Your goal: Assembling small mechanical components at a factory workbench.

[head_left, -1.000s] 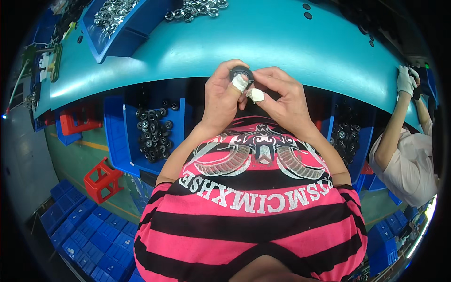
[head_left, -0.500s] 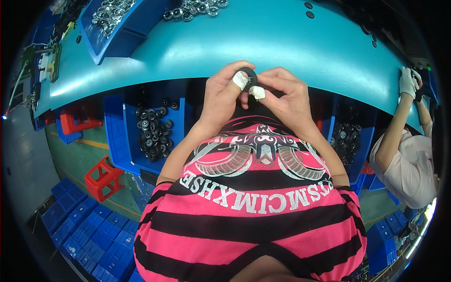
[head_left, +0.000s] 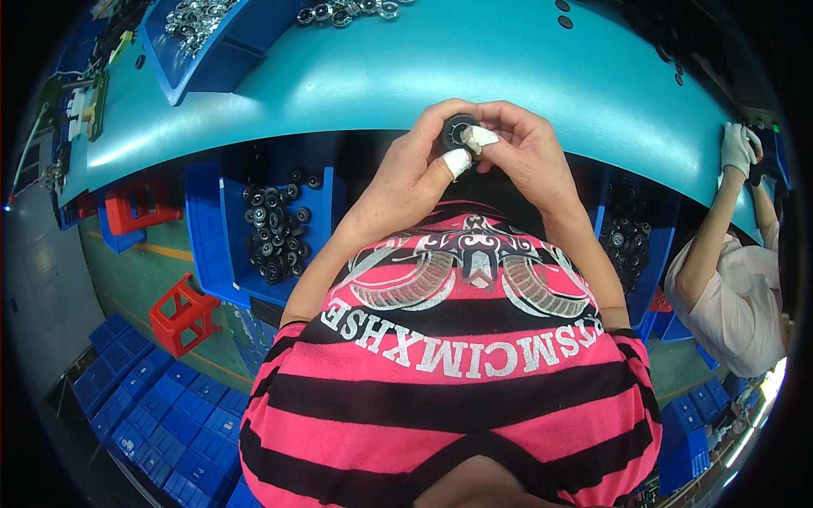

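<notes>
At the front edge of the turquoise table, my hands meet around a small black wheel (head_left: 455,125) whose round face is turned up. My left hand (head_left: 411,173) grips its left side, with the white-taped thumb just below the rim. From the other side my right hand (head_left: 529,157) is closed on it too, its taped thumb pressing at the middle of the face. Fingers hide the wheel's underside, and whether a smaller part sits under the right thumb cannot be made out.
Below the table edge, blue bins of black wheels stand left (head_left: 275,233) and right (head_left: 625,250). A blue bin (head_left: 212,72) of shiny parts stands on the table (head_left: 356,85), with clear rings (head_left: 343,17) beside it. A white-gloved co-worker (head_left: 728,279) works at right; a red stool (head_left: 182,313) stands left.
The wheel has tilted so that its face shows. My right thumb has moved up onto that face, while my left thumb has slid down from it to below the rim.
</notes>
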Tool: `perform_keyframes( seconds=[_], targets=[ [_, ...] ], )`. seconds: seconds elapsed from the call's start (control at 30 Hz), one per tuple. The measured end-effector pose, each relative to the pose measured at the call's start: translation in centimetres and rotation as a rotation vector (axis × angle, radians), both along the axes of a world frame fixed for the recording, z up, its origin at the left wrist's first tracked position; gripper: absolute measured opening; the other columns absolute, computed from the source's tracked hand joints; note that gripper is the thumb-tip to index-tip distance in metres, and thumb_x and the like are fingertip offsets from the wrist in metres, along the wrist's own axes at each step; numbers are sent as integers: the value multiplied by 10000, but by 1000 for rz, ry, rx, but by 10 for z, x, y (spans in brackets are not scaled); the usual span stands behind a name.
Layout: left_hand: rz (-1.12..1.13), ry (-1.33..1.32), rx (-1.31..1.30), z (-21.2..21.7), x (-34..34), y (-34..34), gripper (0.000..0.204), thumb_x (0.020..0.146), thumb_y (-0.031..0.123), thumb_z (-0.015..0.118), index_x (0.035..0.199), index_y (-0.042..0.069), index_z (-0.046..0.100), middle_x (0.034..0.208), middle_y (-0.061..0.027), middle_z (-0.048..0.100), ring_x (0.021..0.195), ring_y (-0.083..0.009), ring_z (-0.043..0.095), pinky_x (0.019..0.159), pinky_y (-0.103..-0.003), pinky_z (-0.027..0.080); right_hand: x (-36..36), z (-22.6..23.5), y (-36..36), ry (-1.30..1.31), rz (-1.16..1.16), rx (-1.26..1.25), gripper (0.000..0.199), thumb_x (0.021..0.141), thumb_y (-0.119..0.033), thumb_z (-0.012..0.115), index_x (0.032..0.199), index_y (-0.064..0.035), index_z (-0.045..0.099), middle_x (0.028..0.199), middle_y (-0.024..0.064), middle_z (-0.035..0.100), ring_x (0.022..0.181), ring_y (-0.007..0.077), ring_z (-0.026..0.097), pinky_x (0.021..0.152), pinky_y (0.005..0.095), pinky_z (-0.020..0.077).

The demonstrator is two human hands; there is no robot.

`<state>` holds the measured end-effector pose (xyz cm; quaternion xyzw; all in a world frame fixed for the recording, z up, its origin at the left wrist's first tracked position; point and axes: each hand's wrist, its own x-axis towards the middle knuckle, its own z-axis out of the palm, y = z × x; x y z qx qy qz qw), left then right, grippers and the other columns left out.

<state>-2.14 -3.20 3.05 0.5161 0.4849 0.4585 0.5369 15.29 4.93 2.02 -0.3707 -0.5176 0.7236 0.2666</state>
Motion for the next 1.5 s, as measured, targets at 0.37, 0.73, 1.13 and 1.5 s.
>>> perform_keyframes(
  seconds=[0.37,0.73,1.13,1.5],
  targets=[
    [108,602,169,2,9,0,538,936,-18,567,1444,51,404,1118,-133,636,1034,-206,646,874,-321,513,-12,-2,-7,54,-81,-20,176,909,-105,710,1034,7,657,862,53,680,742,96,646,676,239,542],
    [-69,178,27,10,-19,7,459,930,-17,546,1388,19,545,1163,-95,662,1022,-145,621,896,-290,501,-3,-6,-4,98,37,-218,155,919,-39,634,1065,11,632,938,75,681,759,116,668,692,247,579],
    [137,168,43,3,3,11,447,929,-17,593,1372,11,539,1088,-88,655,950,-122,621,826,-284,524,-15,-8,-15,262,-190,-205,170,922,-44,620,1082,12,612,958,92,683,811,123,677,688,253,580],
    [69,485,209,-1,-4,8,486,883,-63,579,1361,21,552,1090,-114,653,979,-158,631,829,-280,515,-14,-4,-18,116,-151,-101,181,917,-23,624,1091,22,603,959,92,681,808,122,678,675,241,583]
  ],
)
